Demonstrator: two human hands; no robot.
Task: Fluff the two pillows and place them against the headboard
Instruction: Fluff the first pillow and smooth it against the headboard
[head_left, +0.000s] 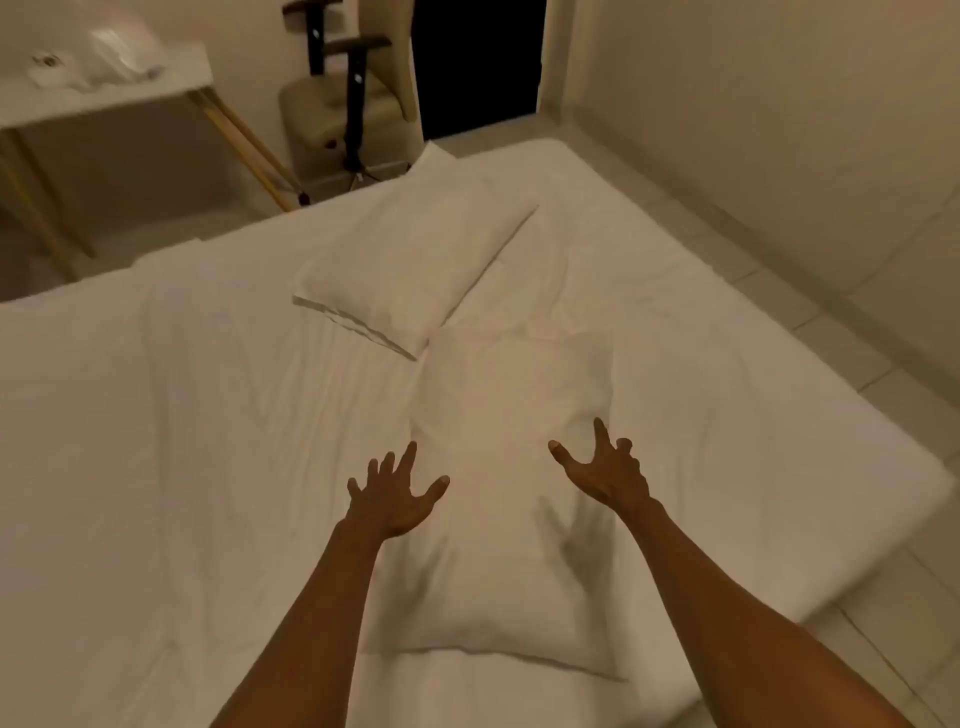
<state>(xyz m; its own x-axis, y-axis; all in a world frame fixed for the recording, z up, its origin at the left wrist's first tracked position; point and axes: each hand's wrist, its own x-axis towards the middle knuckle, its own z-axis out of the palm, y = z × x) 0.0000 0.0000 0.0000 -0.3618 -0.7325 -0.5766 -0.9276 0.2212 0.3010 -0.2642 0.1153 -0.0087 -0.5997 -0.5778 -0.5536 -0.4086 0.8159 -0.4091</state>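
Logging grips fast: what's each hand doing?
Left hand: open, fingers spread, holding nothing.
Right hand: open, holding nothing, over the near pillow.

Matt, creased white cloth on both pillows (415, 270) and bed sheet (208, 415); pale wooden table legs (244, 140).

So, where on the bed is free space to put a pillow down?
Left half of the bed is bare, beside the left hand. Middle is crowded: near pillow under the hands, far pillow behind. A narrower strip is right of the right hand.
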